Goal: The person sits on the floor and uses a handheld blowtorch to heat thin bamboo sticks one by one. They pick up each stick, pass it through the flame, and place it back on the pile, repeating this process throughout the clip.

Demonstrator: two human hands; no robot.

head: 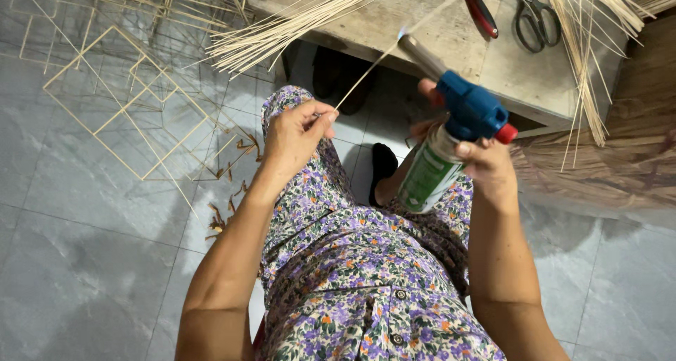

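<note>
Fingers (320,116) of the left hand (296,132) pinch one end of a thin stick (380,59). It points away toward one o'clock, its middle right at the torch (451,121) tip. Right hand (486,160) is closed around the torch can. Farther off, at twelve, a bench (436,23) holds more sticks (296,23) and scissors (535,16).

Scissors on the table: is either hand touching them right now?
No: the scissors lie untouched on the table; the left hand pinches a thin stick, the right hand holds the torch.
</note>
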